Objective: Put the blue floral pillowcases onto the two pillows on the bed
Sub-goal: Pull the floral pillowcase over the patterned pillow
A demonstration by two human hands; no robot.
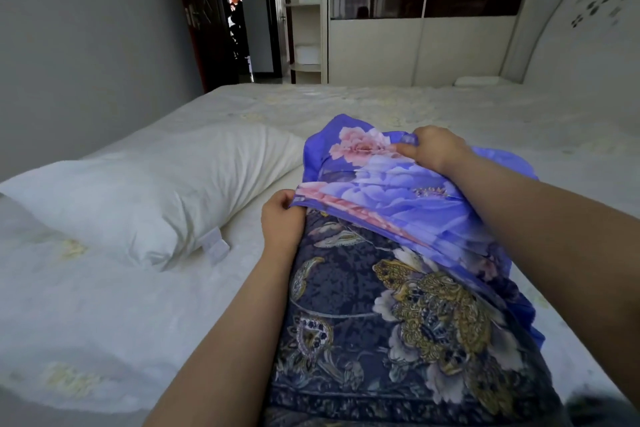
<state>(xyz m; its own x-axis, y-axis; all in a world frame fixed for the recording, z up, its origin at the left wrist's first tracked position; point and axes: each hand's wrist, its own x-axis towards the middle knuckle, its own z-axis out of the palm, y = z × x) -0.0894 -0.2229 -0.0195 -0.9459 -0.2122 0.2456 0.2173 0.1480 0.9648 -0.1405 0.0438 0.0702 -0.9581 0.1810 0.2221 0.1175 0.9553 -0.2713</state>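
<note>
A person's left hand (282,215) and right hand (434,149) each pinch the open edge of a bright blue pillowcase with pink flowers (391,184), which covers the far part of a dark navy patterned pillow (398,315) on the white bed (104,305). To do this well, draw both sides down evenly toward the body. A bare white pillow (145,198) lies just left. The near pillow end is cut off; no second pillowcase is visible.
</note>
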